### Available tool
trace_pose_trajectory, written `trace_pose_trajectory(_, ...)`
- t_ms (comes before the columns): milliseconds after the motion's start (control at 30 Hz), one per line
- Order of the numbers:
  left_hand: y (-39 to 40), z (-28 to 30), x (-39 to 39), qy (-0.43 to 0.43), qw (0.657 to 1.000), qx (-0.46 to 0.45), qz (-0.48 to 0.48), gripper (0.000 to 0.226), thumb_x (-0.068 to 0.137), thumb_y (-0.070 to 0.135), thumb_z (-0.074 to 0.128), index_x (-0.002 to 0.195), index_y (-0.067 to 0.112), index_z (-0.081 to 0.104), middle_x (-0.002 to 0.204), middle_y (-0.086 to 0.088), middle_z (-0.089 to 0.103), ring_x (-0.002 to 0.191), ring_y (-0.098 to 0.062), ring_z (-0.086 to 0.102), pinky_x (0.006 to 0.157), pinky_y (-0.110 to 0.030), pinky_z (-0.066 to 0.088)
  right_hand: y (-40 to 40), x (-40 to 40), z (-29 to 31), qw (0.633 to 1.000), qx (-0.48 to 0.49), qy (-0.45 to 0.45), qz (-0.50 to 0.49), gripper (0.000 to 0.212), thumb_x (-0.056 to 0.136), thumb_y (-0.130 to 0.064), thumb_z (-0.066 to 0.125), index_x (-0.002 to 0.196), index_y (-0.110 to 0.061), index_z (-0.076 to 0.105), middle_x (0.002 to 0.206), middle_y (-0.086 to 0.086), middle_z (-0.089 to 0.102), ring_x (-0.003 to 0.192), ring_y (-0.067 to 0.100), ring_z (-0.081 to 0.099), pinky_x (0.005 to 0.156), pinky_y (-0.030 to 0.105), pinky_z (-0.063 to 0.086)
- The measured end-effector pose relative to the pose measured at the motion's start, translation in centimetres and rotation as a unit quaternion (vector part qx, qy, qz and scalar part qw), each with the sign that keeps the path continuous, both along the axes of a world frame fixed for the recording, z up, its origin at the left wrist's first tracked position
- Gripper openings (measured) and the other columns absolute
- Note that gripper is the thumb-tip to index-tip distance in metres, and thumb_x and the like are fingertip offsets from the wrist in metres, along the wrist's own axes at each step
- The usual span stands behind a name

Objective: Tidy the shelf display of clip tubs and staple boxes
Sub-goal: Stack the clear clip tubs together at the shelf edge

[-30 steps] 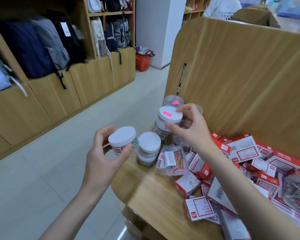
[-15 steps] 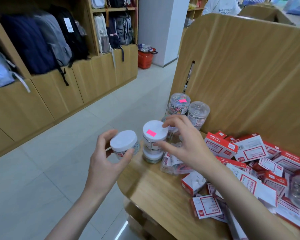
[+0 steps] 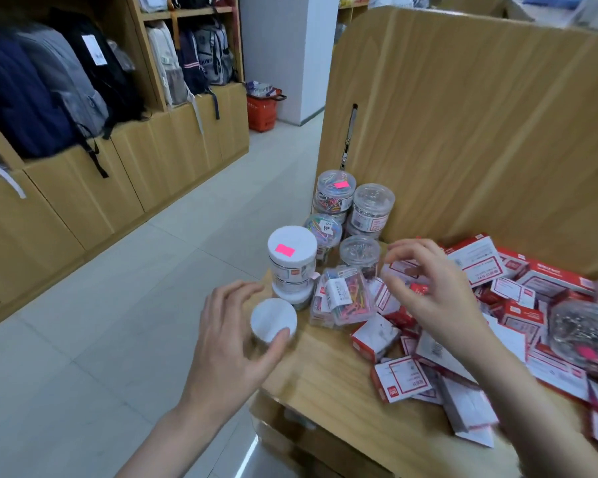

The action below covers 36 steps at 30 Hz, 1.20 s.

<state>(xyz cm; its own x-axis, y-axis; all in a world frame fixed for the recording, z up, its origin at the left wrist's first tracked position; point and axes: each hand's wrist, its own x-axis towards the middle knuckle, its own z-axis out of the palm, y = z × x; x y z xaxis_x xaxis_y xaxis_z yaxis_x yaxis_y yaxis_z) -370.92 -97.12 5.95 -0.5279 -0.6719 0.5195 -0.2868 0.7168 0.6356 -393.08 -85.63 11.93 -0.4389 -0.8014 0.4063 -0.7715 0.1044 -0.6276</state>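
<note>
Head view, the only one. Low in the middle of the frame the left hand (image 3: 235,343) holds a white-lidded tub (image 3: 273,321) from the side, thumb at the near rim and fingers curled round the far wall, so its grip is closed on that tub. It sits at the near-left corner of the wooden shelf (image 3: 328,370), just in front of a stack of white-lidded tubs (image 3: 292,262) whose top lid bears a pink sticker; holding it low and upright there looks like a way to set it down next to, or lift it onto, that stack.

Right of centre the right hand (image 3: 435,298) hovers over the red and white staple boxes (image 3: 497,305), fingers loosely curled and spread; its grip looks half wide and I see nothing held in it, though motion blur makes the fingertips hard to read. It stands just right of the stack, probably ready to reach for the next item.

Behind the stack, toward the centre, clear clip tubs (image 3: 354,205) stand two high against the shelf's upright wooden panel (image 3: 463,115), which keeps them from rolling off the back. A clear box of coloured clips (image 3: 342,298) lies tilted between the stack and the boxes. The boxes lie jumbled at all angles across the right of the frame, so that part of the tidying appears undone.
</note>
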Motion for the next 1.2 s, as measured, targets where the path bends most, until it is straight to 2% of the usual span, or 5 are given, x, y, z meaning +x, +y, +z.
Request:
trace_pose_trajectory(333,1.9,3.3,-5.5,0.076,0.983,-0.081,-0.146,0.033,0.080,0.014,0.047,0.113,0.016,0.045,0.112,0.002,0.045,0.107,-0.015,0.047,0.095,-0.025,0.037,3.8,-4.1,1.0,0.981,0.106,0.079,-0.144,0.025,0.079,-0.011,0.067,0.102,-0.009,0.058,0.104,0.009,0.057,0.101,0.026,0.052,0.079,0.026,0.034)
trace_pose_trajectory(567,3.3,4.0,-8.5,0.038,0.975,-0.059,-0.212,0.036,0.080,0.015,0.044,0.115,0.020,0.044,0.110,0.008,0.044,0.104,-0.007,0.047,0.094,-0.015,0.033,1.2,-6.1,0.4,0.961,0.225,0.128,-0.101,0.040,0.082,-0.014,0.062,0.120,-0.011,0.051,0.117,0.008,0.061,0.106,0.026,0.047,0.086,0.026,0.032)
trace_pose_trajectory(767,4.3,4.2,-10.6,0.023,0.982,-0.028,-0.185,0.034,0.081,0.021,0.041,0.115,0.023,0.043,0.109,0.012,0.043,0.103,-0.003,0.047,0.081,-0.022,0.044,3.0,-7.3,0.7,0.983,0.134,0.090,-0.089,0.033,0.084,-0.005,0.059,0.116,-0.010,0.058,0.109,0.001,0.063,0.102,0.021,0.045,0.081,0.023,0.029)
trace_pose_trajectory(900,5.2,4.6,-13.1,0.016,0.983,-0.022,-0.180,0.036,0.081,0.022,0.042,0.116,0.015,0.047,0.109,0.005,0.047,0.101,-0.004,0.047,0.087,-0.009,0.034,6.8,-9.4,4.3,0.991,0.062,0.047,-0.107,0.031,0.080,-0.002,0.062,0.110,-0.012,0.061,0.082,-0.022,0.050,0.091,0.023,0.052,0.084,0.029,0.039)
trace_pose_trajectory(1200,7.6,5.3,-21.5,-0.102,0.974,-0.014,-0.202,0.047,0.085,0.021,0.056,0.129,0.014,0.041,0.114,0.007,0.041,0.112,-0.011,0.043,0.090,-0.017,0.028,16.4,-14.0,5.8,0.982,0.041,0.035,-0.180,0.030,0.081,-0.003,0.064,0.109,-0.015,0.060,0.098,-0.003,0.063,0.092,0.019,0.058,0.084,0.033,0.045)
